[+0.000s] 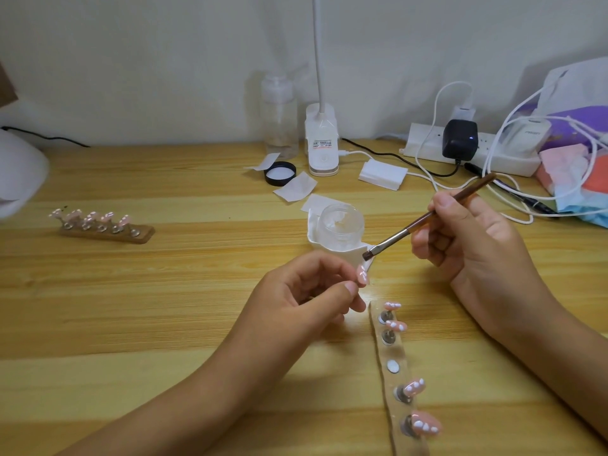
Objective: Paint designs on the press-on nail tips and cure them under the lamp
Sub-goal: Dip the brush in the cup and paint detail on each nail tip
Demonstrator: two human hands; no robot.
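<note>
Fingers (347,288) of the left hand (306,291) pinch one glossy pink nail tip (363,276). The right hand (477,245) grips a slim brown brush (427,218), its flat bristles just above that tip; whether they touch is unclear. On the near clear strip (383,352), four curved tips already carry white dabs, and one bare metal disc (392,366) waits between them. Five pink tips stand on the wooden holder (105,230) far left. Painting looks past halfway; curing under the white lamp (16,172) at the left edge seems still ahead. A clear jar (342,222) sits in a white dish.
</note>
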